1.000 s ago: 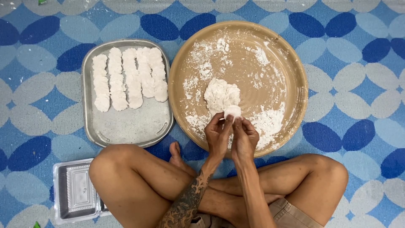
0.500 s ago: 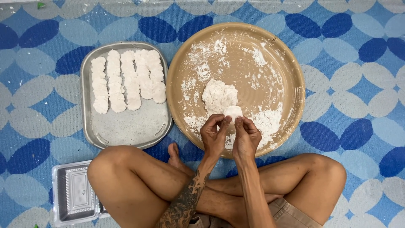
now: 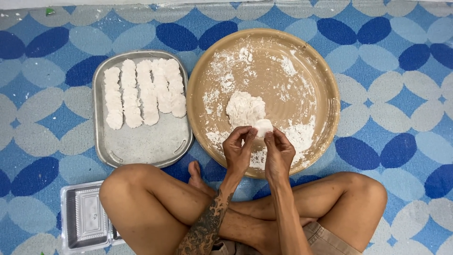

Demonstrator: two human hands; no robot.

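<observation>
Head view: we pinched a small dough piece point(image 3: 263, 126) between left hand point(image 3: 237, 150) and right hand point(image 3: 279, 152) over the floured round tray point(image 3: 325, 80).

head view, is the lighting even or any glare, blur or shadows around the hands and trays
Head view: soft, even light, sharp throughout; mild sheen on the rectangular metal tray, faint shadow under the left hand and right hand pinching the small white dough piece over the round tan floured tray.
</observation>
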